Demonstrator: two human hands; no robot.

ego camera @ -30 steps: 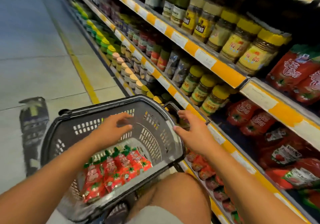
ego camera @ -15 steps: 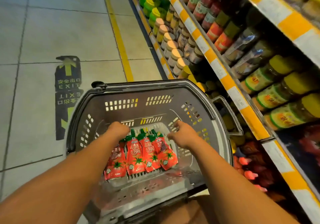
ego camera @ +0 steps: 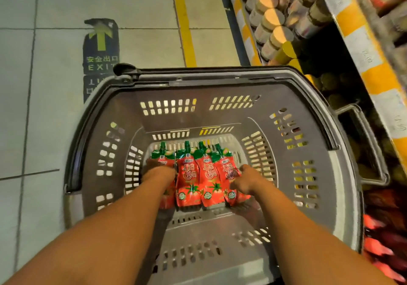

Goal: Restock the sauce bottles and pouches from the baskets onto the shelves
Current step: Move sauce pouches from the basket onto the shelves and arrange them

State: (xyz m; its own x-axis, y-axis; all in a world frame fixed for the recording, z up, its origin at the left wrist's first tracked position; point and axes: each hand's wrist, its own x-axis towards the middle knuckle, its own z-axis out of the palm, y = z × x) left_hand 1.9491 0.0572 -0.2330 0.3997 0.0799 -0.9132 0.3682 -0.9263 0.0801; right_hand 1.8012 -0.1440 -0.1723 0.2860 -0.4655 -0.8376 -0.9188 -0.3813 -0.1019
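Note:
A grey plastic basket (ego camera: 330,174) stands on the floor below me. On its bottom lies a row of several red tomato sauce pouches (ego camera: 197,174) with green spouts pointing away from me. My left hand (ego camera: 159,173) lies at the left end of the row, fingers curled round the leftmost pouch. My right hand (ego camera: 243,180) is at the right end, fingers curled on the rightmost pouch. Both forearms reach down into the basket.
Shelves (ego camera: 356,42) with yellow and white price strips run along the right, holding jars (ego camera: 273,18) with tan lids; red pouches (ego camera: 378,247) lie on the lowest shelf. A yellow floor line (ego camera: 184,20) and an exit sticker (ego camera: 101,46) lie ahead on the tiles.
Both hands went from the basket rim down to the pouches on the bottom and closed on the two ends of the row. My view tipped down toward the basket.

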